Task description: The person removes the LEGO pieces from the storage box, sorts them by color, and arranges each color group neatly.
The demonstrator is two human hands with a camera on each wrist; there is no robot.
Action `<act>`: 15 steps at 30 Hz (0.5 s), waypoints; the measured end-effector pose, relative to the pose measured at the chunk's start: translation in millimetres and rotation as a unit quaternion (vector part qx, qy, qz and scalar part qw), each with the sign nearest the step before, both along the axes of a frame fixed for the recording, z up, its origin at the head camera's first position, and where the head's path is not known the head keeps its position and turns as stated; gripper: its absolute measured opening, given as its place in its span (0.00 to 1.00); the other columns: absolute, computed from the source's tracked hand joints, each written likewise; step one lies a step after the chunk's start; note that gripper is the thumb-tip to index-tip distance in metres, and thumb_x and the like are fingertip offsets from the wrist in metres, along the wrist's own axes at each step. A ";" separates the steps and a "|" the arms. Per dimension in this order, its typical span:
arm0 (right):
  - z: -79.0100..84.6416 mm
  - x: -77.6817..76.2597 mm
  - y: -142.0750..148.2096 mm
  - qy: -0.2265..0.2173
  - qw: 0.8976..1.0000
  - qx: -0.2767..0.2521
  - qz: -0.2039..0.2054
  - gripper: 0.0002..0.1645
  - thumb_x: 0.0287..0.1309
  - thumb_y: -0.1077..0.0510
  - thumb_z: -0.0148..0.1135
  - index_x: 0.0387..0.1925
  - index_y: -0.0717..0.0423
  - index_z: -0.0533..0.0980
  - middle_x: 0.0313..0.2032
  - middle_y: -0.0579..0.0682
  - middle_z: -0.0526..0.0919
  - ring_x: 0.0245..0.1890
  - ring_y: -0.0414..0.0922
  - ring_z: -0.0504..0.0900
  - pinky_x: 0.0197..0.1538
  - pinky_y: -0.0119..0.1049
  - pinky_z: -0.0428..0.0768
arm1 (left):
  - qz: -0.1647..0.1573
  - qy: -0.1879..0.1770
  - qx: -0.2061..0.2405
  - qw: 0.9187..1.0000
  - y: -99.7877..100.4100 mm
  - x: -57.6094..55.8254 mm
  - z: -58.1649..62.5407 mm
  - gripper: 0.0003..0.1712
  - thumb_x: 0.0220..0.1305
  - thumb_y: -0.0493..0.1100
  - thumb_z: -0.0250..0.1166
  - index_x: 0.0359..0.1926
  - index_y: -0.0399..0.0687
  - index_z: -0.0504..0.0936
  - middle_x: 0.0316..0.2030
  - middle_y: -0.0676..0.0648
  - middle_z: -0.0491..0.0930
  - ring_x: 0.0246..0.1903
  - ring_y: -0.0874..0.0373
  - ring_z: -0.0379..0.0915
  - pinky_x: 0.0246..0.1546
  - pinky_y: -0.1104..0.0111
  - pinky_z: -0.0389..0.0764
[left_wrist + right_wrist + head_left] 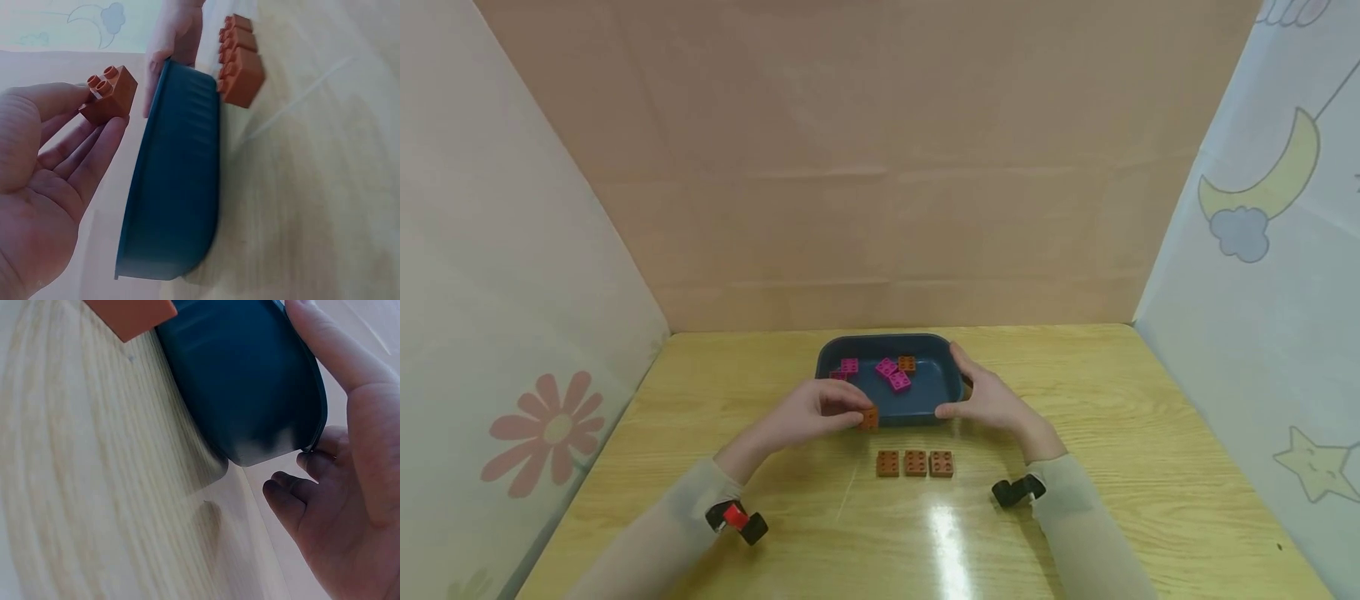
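My left hand pinches an orange toy building brick between thumb and fingertips, above the front rim of a dark blue tray. In the left wrist view the held brick is tilted, its studs showing. The right hand holds the tray's right end, thumb at the front rim and fingers along the far side. Inside the tray lie several pink bricks and one orange brick. The left hand partly hides the tray's front left part.
In front of the tray, three orange bricks stand in a row on the wooden table. A brown panel rises behind the table, with pale decorated walls at both sides. Each wrist wears a black camera mount.
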State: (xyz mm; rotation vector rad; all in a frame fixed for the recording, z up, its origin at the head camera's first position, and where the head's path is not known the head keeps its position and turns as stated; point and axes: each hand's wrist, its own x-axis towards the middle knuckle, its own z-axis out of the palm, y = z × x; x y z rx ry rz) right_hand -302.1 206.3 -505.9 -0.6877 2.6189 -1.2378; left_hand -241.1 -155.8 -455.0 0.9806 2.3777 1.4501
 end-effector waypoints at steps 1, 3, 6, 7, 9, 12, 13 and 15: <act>0.0 0.0 -0.4 0.000 1.000 0.000 0.000 0.77 0.56 0.43 0.83 0.88 0.53 0.39 0.86 0.50 0.41 0.84 0.57 0.46 0.80 0.59 0.55 | -0.005 0.001 -0.002 1.000 -1.2 2.5 -1.2 0.13 0.75 0.39 0.70 0.56 0.45 0.91 0.55 0.48 0.87 0.56 0.54 0.83 0.56 0.64 0.85; 0.4 0.2 -1.2 -0.003 1.000 -0.001 -0.001 0.77 0.56 0.42 0.83 0.88 0.52 0.39 0.86 0.50 0.41 0.84 0.57 0.46 0.80 0.59 0.55 | -0.016 0.000 -0.006 1.000 -3.3 7.9 -3.5 0.13 0.75 0.39 0.70 0.56 0.45 0.91 0.55 0.48 0.87 0.57 0.53 0.83 0.56 0.65 0.84; 1.7 0.9 -1.6 -0.005 1.000 -0.001 -0.002 0.77 0.57 0.42 0.83 0.88 0.50 0.38 0.86 0.50 0.41 0.84 0.57 0.45 0.80 0.60 0.54 | -0.025 0.004 -0.013 1.000 -5.4 15.4 -5.9 0.12 0.75 0.39 0.70 0.55 0.45 0.92 0.55 0.48 0.87 0.57 0.54 0.82 0.55 0.65 0.85; 2.2 1.1 -1.6 -0.005 1.000 -0.002 -0.002 0.77 0.57 0.42 0.83 0.88 0.50 0.38 0.86 0.50 0.41 0.84 0.58 0.45 0.80 0.60 0.54 | -0.026 0.003 -0.013 1.000 -5.8 17.7 -6.2 0.12 0.74 0.39 0.70 0.55 0.45 0.92 0.55 0.48 0.87 0.56 0.55 0.83 0.54 0.65 0.86; 3.2 1.5 -1.3 -0.008 1.000 -0.004 -0.001 0.76 0.57 0.43 0.83 0.88 0.49 0.38 0.86 0.50 0.40 0.84 0.58 0.45 0.80 0.60 0.54 | -0.028 0.006 -0.013 0.999 -6.3 21.0 -7.3 0.11 0.74 0.38 0.70 0.54 0.45 0.92 0.54 0.49 0.87 0.55 0.55 0.83 0.53 0.64 0.86; 4.0 1.4 -0.9 -0.008 1.000 -0.004 -0.001 0.76 0.57 0.44 0.83 0.88 0.48 0.38 0.86 0.50 0.40 0.84 0.57 0.45 0.80 0.59 0.55 | -0.030 -0.001 -0.015 0.999 -6.4 24.1 -9.5 0.11 0.74 0.38 0.71 0.54 0.46 0.92 0.53 0.50 0.88 0.54 0.57 0.84 0.52 0.64 0.87; 4.0 1.3 -0.8 -0.008 1.000 -0.002 0.000 0.76 0.57 0.44 0.83 0.88 0.47 0.37 0.86 0.50 0.40 0.84 0.57 0.45 0.80 0.59 0.55 | -0.031 -0.003 -0.016 0.999 -6.5 24.7 -10.7 0.11 0.74 0.38 0.70 0.54 0.46 0.92 0.53 0.50 0.88 0.54 0.57 0.84 0.53 0.64 0.87; 3.6 1.0 -0.9 -0.008 1.000 0.001 0.001 0.77 0.57 0.43 0.83 0.88 0.47 0.37 0.86 0.50 0.40 0.84 0.57 0.45 0.80 0.59 0.55 | -0.029 -0.013 -0.023 0.999 -6.7 25.5 -14.1 0.11 0.74 0.38 0.71 0.54 0.47 0.92 0.53 0.51 0.88 0.54 0.58 0.84 0.53 0.65 0.86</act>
